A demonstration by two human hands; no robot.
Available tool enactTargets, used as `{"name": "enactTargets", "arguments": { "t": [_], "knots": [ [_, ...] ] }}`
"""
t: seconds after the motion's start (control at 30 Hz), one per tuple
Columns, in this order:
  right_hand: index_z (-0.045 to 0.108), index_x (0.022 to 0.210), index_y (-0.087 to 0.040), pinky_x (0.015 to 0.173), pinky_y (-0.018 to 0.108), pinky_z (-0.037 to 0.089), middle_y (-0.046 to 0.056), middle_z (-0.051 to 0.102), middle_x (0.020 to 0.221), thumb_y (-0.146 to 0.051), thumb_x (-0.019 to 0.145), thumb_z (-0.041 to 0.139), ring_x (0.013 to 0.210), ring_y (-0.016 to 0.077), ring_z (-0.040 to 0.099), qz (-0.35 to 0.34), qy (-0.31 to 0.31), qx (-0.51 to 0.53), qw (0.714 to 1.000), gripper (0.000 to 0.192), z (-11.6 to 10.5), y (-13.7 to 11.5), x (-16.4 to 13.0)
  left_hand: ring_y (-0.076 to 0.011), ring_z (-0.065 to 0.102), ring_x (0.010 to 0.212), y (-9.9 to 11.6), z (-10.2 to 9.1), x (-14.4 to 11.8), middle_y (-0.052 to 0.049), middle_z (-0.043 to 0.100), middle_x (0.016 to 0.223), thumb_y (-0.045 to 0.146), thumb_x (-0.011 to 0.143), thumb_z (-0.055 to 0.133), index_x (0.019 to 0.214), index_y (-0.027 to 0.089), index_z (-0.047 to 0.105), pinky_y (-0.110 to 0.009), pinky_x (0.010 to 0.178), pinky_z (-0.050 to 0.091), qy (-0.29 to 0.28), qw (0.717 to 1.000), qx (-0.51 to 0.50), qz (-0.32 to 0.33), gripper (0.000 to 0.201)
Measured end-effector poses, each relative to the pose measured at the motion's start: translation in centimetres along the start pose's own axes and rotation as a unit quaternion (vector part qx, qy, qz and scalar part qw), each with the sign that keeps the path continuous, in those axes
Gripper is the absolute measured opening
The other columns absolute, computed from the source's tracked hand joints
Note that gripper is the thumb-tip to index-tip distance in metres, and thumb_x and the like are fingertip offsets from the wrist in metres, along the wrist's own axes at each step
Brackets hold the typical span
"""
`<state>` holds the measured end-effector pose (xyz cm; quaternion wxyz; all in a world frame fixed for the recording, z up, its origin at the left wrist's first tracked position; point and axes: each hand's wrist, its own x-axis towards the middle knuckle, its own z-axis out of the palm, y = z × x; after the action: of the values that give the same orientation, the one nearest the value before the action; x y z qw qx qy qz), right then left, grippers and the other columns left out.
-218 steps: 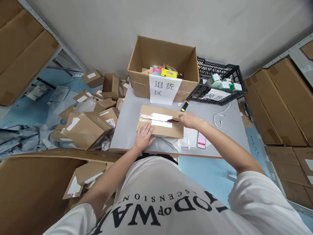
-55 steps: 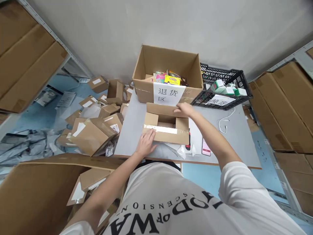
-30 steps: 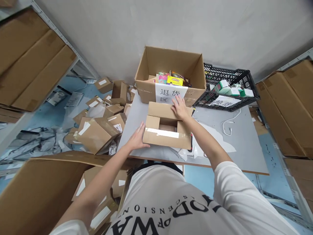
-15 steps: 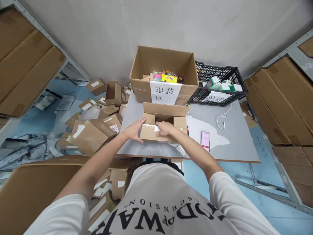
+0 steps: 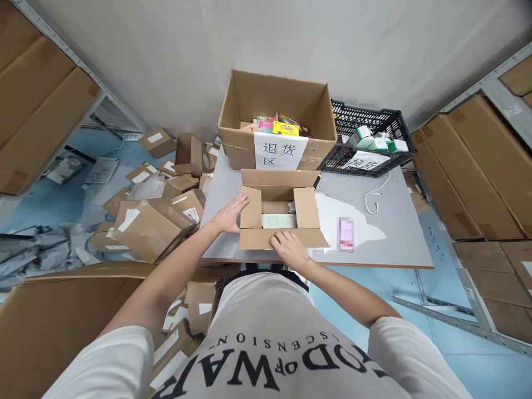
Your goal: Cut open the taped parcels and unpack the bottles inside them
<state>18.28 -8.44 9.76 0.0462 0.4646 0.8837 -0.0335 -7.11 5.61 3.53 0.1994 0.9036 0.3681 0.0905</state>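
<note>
A small cardboard box (image 5: 254,239) stands on the table in front of me, its flaps folded outward. Inside lies a pale green carton (image 5: 279,221), with a small whitish item (image 5: 291,207) at its upper right. My left hand (image 5: 230,215) rests against the box's left side, fingers stretched along the left flap and thumb lower down. Across the near flap, the fingers of my right hand (image 5: 290,247) are bent over its edge, pressing it outward and down.
Behind the box stands a large carton (image 5: 236,149) of colourful packages, a paper sign on its front. A black crate (image 5: 388,119) with green-and-white boxes sits beside it. A phone (image 5: 346,234) and white cable (image 5: 366,202) lie to the right. Empty boxes (image 5: 141,227) pile up at left.
The near flap has swung outward toward me, and the pale green carton inside now shows. My right hand has moved from inside the box's near edge onto that flap. My left hand stays alongside.
</note>
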Motion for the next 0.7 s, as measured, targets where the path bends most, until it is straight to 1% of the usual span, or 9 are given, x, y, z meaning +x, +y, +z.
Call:
{"name": "enactTargets", "arguments": {
  "t": [0.1, 0.17, 0.27, 0.33, 0.4, 0.47, 0.57, 0.67, 0.7],
  "knots": [
    [0.04, 0.138, -0.016, 0.104, 0.045, 0.03, 0.018, 0.04, 0.144, -0.024, 0.089, 0.05, 0.133, 0.031, 0.034, 0.031, 0.032, 0.018, 0.999, 0.051, 3.0, 0.4, -2.1, -0.0375, 0.015, 0.142, -0.2, 0.4, -0.1, -0.023, 0.021, 0.152, 0.056, 0.059, 0.071, 0.147, 0.009, 0.018, -0.05, 0.114, 0.021, 0.009, 1.0, -0.008, 0.021, 0.113],
    [0.029, 0.146, -0.017, 0.11, 0.05, 0.021, 0.018, 0.027, 0.151, -0.033, 0.085, 0.058, 0.139, 0.0336, 0.023, 0.03, 0.034, 0.029, 0.999, 0.07, 4.9, 0.8, -2.8, -0.0377, 0.012, 0.142, -0.3, 0.4, -0.1, -0.024, 0.017, 0.153, 0.056, 0.059, 0.071, 0.148, 0.008, 0.014, -0.05, 0.114, 0.021, 0.004, 0.999, -0.006, 0.035, 0.116],
    [0.026, 0.147, -0.017, 0.112, 0.051, 0.016, 0.017, 0.023, 0.153, -0.036, 0.082, 0.061, 0.141, 0.0325, 0.019, 0.016, 0.017, 0.039, 0.999, 0.076, 6.9, 1.2, -3.0, -0.0377, 0.008, 0.143, -0.3, -0.1, -0.3, -0.026, 0.012, 0.153, 0.053, 0.06, 0.071, 0.148, 0.005, 0.008, -0.049, 0.114, 0.019, -0.027, 0.999, 0.016, 0.039, 0.118],
    [0.027, 0.147, -0.017, 0.112, 0.051, 0.016, 0.017, 0.021, 0.154, -0.036, 0.083, 0.06, 0.142, 0.0324, 0.018, 0.018, 0.012, 0.05, 0.999, 0.075, 7.1, 1.3, -2.9, -0.0369, 0.008, 0.143, 0.0, -0.9, -0.3, -0.025, 0.009, 0.154, 0.047, 0.061, 0.07, 0.148, 0.005, 0.005, -0.05, 0.113, 0.019, -0.061, 0.997, 0.045, 0.026, 0.116],
    [0.028, 0.147, -0.017, 0.112, 0.052, 0.018, 0.017, 0.021, 0.154, -0.039, 0.086, 0.056, 0.142, 0.0325, 0.018, 0.023, 0.014, 0.075, 0.997, 0.071, 6.5, 1.6, -3.0, -0.0356, 0.01, 0.143, 0.5, -1.9, -0.3, -0.023, 0.01, 0.155, 0.039, 0.062, 0.067, 0.148, 0.007, 0.006, -0.052, 0.113, 0.018, -0.097, 0.992, 0.078, 0.004, 0.11],
    [0.034, 0.144, -0.016, 0.111, 0.048, 0.024, 0.015, 0.026, 0.152, -0.042, 0.091, 0.046, 0.14, 0.0302, 0.024, 0.031, 0.017, 0.113, 0.993, 0.06, 4.9, 2.3, -2.9, -0.0346, 0.012, 0.143, 1.4, -3.0, -0.1, -0.02, 0.014, 0.155, 0.034, 0.064, 0.063, 0.148, 0.008, 0.013, -0.054, 0.112, 0.017, -0.119, 0.987, 0.105, -0.019, 0.101],
    [0.045, 0.137, -0.017, 0.105, 0.037, 0.037, 0.012, 0.044, 0.143, -0.036, 0.097, 0.032, 0.13, 0.0229, 0.043, 0.05, 0.006, 0.162, 0.985, 0.047, 1.4, 4.1, -1.8, -0.0324, 0.019, 0.141, 3.9, -4.1, 0.8, -0.016, 0.028, 0.152, 0.031, 0.074, 0.052, 0.143, 0.015, 0.031, -0.056, 0.112, 0.015, -0.101, 0.987, 0.123, -0.038, 0.074],
    [0.054, 0.127, -0.014, 0.095, 0.035, 0.046, 0.013, 0.059, 0.127, -0.027, 0.094, 0.039, 0.115, 0.0239, 0.057, 0.038, -0.053, 0.131, 0.989, 0.039, -1.5, 6.3, 1.5, -0.0292, 0.034, 0.135, 7.4, -4.1, 3.2, -0.012, 0.044, 0.142, 0.026, 0.082, 0.043, 0.131, 0.019, 0.049, -0.055, 0.111, 0.019, -0.064, 0.99, 0.128, -0.011, 0.05],
    [0.059, 0.121, -0.013, 0.091, 0.036, 0.048, 0.014, 0.063, 0.121, -0.022, 0.091, 0.042, 0.109, 0.0253, 0.061, 0.036, -0.086, 0.096, 0.991, 0.035, -2.2, 6.8, 2.9, -0.0284, 0.042, 0.13, 8.6, -3.8, 4.2, -0.013, 0.049, 0.138, 0.026, 0.082, 0.044, 0.125, 0.018, 0.055, -0.053, 0.11, 0.022, -0.074, 0.989, 0.128, 0.012, 0.045]
  ]
}}
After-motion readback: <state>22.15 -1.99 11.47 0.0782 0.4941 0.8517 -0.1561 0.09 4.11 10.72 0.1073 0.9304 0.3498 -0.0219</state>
